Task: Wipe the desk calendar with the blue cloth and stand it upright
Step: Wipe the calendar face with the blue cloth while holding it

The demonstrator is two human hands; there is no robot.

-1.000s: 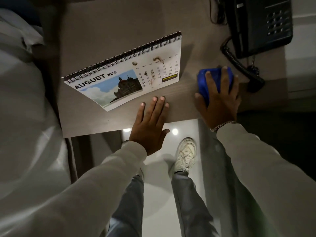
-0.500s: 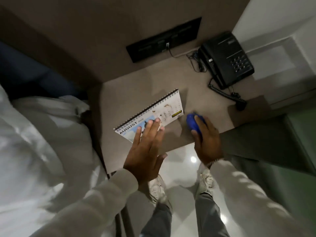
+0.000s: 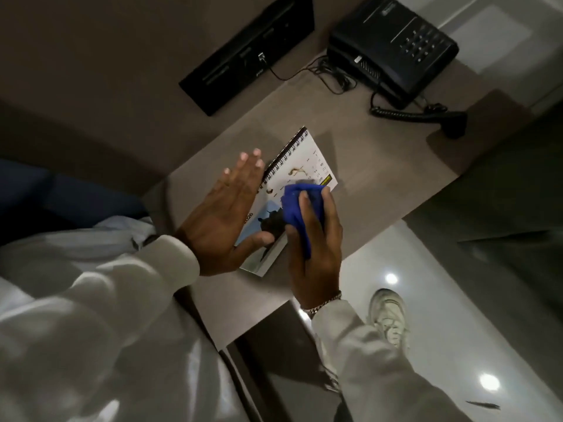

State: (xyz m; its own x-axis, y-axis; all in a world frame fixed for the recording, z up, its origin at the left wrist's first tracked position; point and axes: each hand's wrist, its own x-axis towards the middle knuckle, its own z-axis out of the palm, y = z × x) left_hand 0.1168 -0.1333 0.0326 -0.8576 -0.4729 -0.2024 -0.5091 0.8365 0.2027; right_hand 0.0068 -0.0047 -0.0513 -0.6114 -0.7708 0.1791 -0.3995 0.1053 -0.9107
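right hand (image 3: 313, 239) presses blue cloth (image 3: 297, 210) on calendar (image 3: 307, 166); left hand (image 3: 225, 214) flat.

A black telephone (image 3: 393, 47) with coiled cord (image 3: 405, 114) sits on the desk (image 3: 380, 178) near a black wall panel (image 3: 246, 56).

Dim, soft (floor glare), edges warped.

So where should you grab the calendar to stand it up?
Probably by the spiral-bound edge of the calendar, coming from the far left side. It lies flat on the desk, and that edge becomes the top. The right hand presses the blue cloth on it; the left hand is nearest.
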